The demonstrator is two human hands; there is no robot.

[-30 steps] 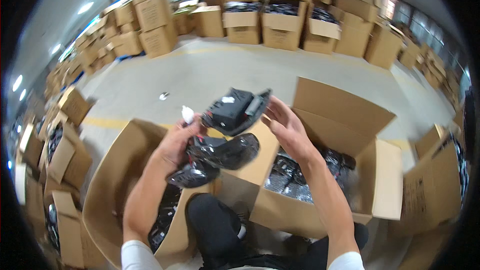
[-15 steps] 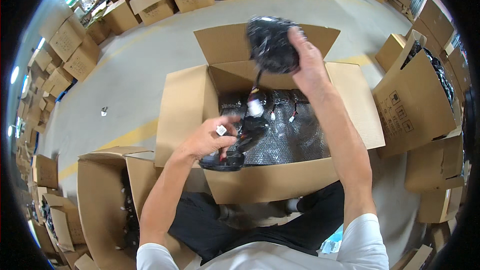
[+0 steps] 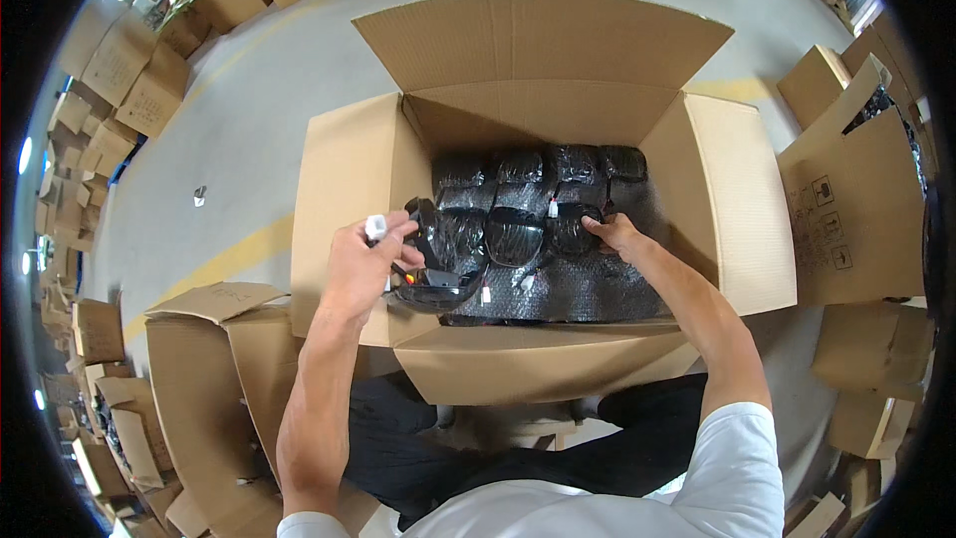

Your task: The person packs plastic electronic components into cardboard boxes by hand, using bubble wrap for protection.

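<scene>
My right hand point(image 3: 617, 236) reaches into an open cardboard box point(image 3: 548, 367). Its thumb and fingers are closed on a black part wrapped in clear film point(image 3: 572, 233), low among similar wrapped parts. Over the box's near left corner, my left hand point(image 3: 363, 264) grips a glossy black curved part with a cable point(image 3: 443, 296). A white connector point(image 3: 375, 227) sticks up beside that hand's fingers. Wrapped black parts point(image 3: 520, 167) line the far side of the box. Another wrapped part point(image 3: 515, 239) lies just left of my right hand. Black bubble wrap point(image 3: 607, 291) spreads beneath them.
The box's flaps stand out, including a tall far flap point(image 3: 543, 35) and a right flap point(image 3: 742, 204). A second open carton point(image 3: 194, 389) stands at the near left. Tall cartons point(image 3: 846, 209) stand at the right. A small scrap point(image 3: 200, 196) lies on the floor.
My right hand has lowered the wrapped black part from above the far flap into the box. My left hand moved slightly left, still holding its part. The view shifted, showing more wrapped parts.
</scene>
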